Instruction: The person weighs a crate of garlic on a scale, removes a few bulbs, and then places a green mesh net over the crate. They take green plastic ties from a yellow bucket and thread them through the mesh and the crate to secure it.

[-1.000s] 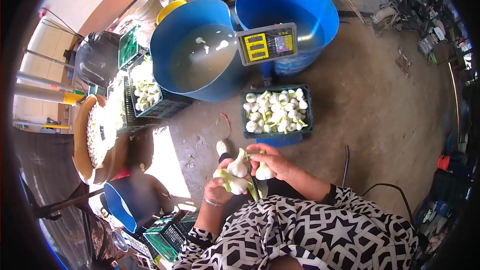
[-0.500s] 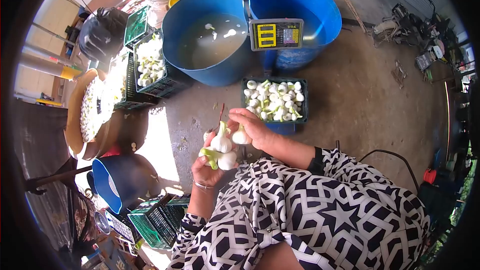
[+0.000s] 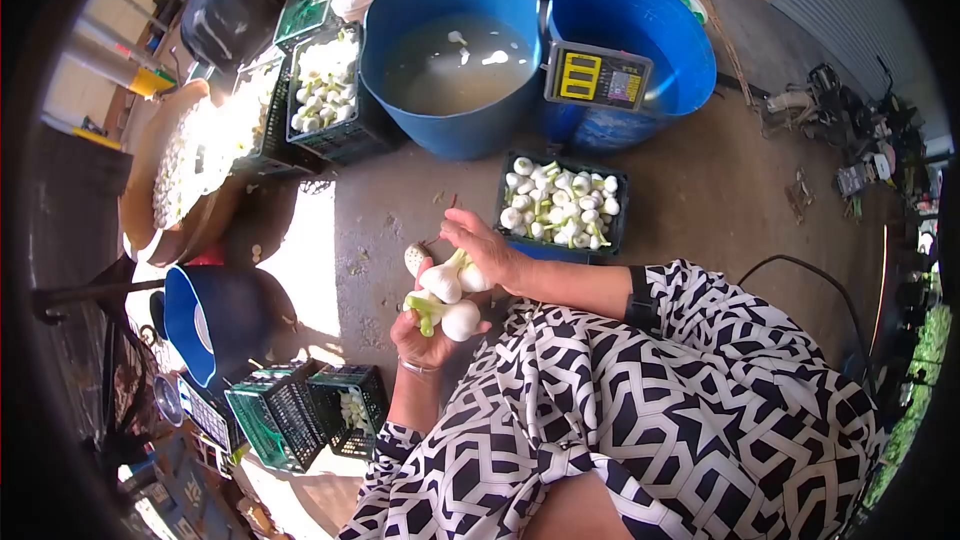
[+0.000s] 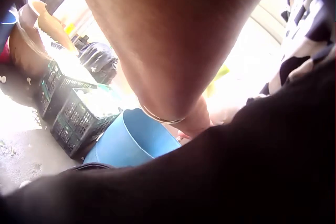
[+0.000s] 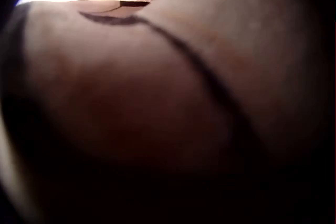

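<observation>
My left hand (image 3: pixel 418 342) grips two white garlic bulbs in the head view. One garlic bulb (image 3: pixel 441 282) stands on top, and a second bulb (image 3: pixel 461 320) with a green stem stub lies below it. Close against them, my right hand (image 3: pixel 482 252) holds a third bulb (image 3: pixel 474 279), partly covered by its fingers and palm. In the left wrist view the forearm and a bracelet (image 4: pixel 163 120) hide most of the left hand. Only dark, blurred skin and cloth fill the right wrist view.
A crate of garlic (image 3: pixel 565 202) stands ahead, below a scale display (image 3: pixel 600 76). Behind are a blue tub of cloudy water (image 3: pixel 450 125) and another blue tub (image 3: pixel 690 70). More garlic crates (image 3: pixel 325 140) and a large basket (image 3: pixel 140 195) stand left; crates (image 3: pixel 275 420) lie lower left.
The head view has shifted, so the tubs and crate sit further right in it. My right hand has brought its bulb in against the bulbs in my left hand.
</observation>
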{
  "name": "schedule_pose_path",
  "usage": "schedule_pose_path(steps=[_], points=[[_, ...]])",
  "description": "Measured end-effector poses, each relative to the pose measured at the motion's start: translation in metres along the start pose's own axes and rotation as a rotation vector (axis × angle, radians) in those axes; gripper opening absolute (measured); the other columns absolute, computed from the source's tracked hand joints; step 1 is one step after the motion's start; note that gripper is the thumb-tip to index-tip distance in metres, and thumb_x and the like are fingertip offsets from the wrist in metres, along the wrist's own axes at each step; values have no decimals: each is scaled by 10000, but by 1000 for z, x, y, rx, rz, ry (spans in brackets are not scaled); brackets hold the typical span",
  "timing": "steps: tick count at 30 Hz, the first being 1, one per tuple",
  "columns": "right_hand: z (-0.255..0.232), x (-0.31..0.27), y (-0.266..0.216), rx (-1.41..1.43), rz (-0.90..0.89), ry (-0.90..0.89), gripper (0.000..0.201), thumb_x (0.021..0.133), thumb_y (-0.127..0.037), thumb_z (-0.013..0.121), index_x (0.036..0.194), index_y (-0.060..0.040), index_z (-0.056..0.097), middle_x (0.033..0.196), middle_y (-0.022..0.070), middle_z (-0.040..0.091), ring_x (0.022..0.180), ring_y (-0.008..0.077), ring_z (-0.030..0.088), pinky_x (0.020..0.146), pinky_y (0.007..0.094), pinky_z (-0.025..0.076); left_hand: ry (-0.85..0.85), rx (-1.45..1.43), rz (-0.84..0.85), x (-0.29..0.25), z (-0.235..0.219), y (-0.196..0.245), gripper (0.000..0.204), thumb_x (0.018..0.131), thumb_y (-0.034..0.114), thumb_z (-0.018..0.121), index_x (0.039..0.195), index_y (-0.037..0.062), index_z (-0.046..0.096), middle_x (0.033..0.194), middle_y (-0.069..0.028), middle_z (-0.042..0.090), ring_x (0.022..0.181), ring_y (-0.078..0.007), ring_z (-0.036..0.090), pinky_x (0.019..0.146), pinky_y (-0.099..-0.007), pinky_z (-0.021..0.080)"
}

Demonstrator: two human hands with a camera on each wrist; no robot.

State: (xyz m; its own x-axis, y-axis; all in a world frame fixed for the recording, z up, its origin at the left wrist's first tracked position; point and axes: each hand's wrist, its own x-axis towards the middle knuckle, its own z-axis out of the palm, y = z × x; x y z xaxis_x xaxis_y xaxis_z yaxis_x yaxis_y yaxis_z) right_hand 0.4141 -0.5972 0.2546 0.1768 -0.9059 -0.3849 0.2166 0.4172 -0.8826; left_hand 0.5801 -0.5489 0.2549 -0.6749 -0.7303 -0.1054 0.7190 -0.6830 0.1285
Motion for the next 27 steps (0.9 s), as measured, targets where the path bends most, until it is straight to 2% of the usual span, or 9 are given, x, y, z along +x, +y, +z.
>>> schedule_pose_path(steps=[2,5,9,13,15,16,19,25,27], points=[[3,8,4,-73,-31,-73,665,925,-464,471,1412,-61,263,1309,157,447,1198,253,410,1024,373,317,69,-54,58,-12,-6,5,759,720,254,687,1392,230,335,1401,-182,339,1222,-487,396,871,-702,410],[13,12,-8,106,127,-239,649,942,-461,449,1432,-94,234,1351,146,386,1183,246,410,1017,394,339,-80,-166,144,-26,-29,10,692,785,172,617,1398,175,295,1367,-176,388,1202,-464,429,862,-668,432],[51,14,-27,143,246,-424,642,947,-486,416,1433,-106,239,1345,142,388,1192,244,411,1023,396,341,-132,-152,246,-51,-22,24,743,747,171,658,1395,147,295,1367,-170,391,1154,-378,505,852,-674,443],[92,13,-34,102,339,-606,625,957,-475,394,1434,-107,229,1345,142,385,1220,239,395,1036,398,321,-148,-167,418,-87,-37,28,744,747,169,663,1393,147,296,1364,-178,391,1149,-395,504,837,-669,456],[107,18,-27,-32,302,-715,622,962,-476,369,1437,-109,207,1391,150,345,1236,246,384,1046,421,285,-116,-160,552,-109,-34,31,758,737,180,681,1392,149,300,1359,-185,395,1137,-413,509,818,-663,470],[113,21,-25,-82,346,-694,628,956,-486,375,1432,-107,219,1384,147,361,1231,243,391,1030,423,296,-115,-157,609,-121,-36,31,757,728,193,697,1385,157,322,1352,-191,401,1137,-416,509,807,-665,472],[126,28,-26,-161,391,-684,602,953,-475,387,1415,-107,269,1357,130,413,1203,233,427,965,396,346,-66,-83,846,-160,-45,29,742,717,220,682,1375,192,340,1386,-202,353,1206,-536,385,827,-625,486],[106,40,-37,-207,359,-562,551,935,-455,457,1340,-94,365,1223,93,535,1088,200,508,887,370,394,297,-50,1367,-277,-63,28,691,710,248,706,1337,232,415,1395,-172,357,1275,-487,325,865,-619,471],[83,43,-39,-206,333,-479,555,928,-451,476,1335,-88,370,1223,92,538,1091,193,506,882,362,397,399,-27,1443,-333,-86,44,653,753,272,695,1342,252,415,1407,-166,353,1283,-487,313,946,-640,393]])
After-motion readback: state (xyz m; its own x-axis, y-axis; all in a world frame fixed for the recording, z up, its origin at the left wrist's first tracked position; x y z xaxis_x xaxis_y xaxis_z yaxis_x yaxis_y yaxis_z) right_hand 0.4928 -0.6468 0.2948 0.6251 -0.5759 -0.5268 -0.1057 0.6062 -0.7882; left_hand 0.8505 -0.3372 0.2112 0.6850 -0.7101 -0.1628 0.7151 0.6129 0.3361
